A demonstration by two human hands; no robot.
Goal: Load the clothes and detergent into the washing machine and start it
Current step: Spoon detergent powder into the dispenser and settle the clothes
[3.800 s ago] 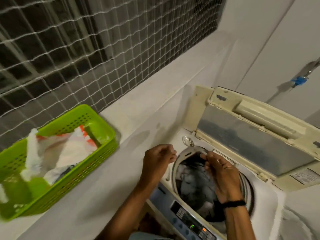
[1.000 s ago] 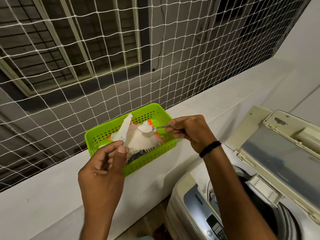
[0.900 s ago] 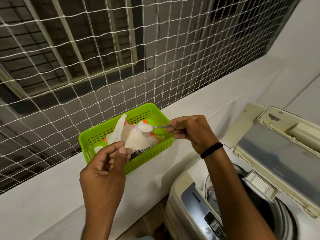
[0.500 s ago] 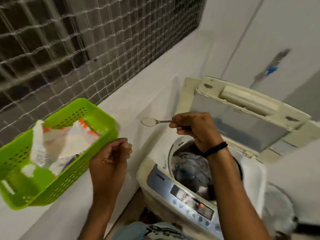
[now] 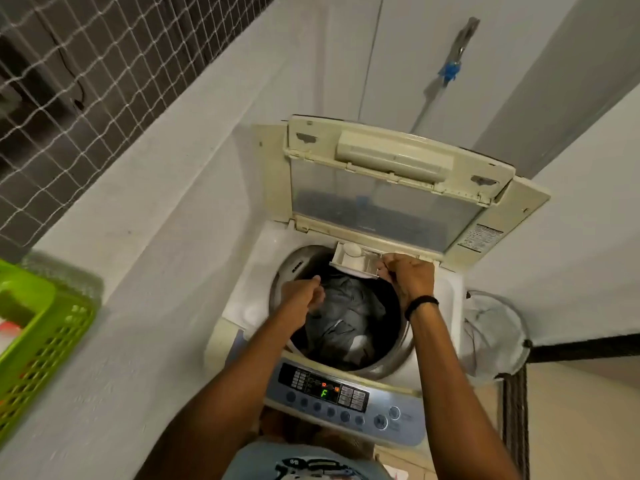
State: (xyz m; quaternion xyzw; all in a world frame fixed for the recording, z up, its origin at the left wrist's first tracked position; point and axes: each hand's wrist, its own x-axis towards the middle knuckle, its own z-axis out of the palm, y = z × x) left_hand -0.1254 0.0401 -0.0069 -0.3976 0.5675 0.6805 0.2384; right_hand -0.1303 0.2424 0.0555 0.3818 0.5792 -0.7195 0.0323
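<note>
The top-loading washing machine [image 5: 446, 292] stands with its lid [image 5: 384, 202] raised. Dark grey clothes [image 5: 346, 317] fill the drum. At the drum's back rim the small detergent drawer [image 5: 363, 263] is pulled out. My right hand [image 5: 408, 275] is at the drawer, shut on a spoon whose bowl [image 5: 352, 250] with white powder lies over the drawer's left compartment. My left hand [image 5: 303, 296] hovers over the drum's left side with its fingers curled and nothing visible in it. The control panel [image 5: 343, 396] shows a lit green "F".
A green plastic basket [image 5: 38, 344] sits on the white ledge [image 5: 145, 258] at the left, half out of frame. Netting [image 5: 86, 74] covers the window above. A tap with a blue fitting [image 5: 450, 71] is on the back wall. A pale mesh bin [image 5: 491, 334] stands right of the machine.
My right hand has carried the spoon of powder from the green basket across to the machine's detergent drawer. My left hand moved from the ledge to over the drum. My view swung right and down.
</note>
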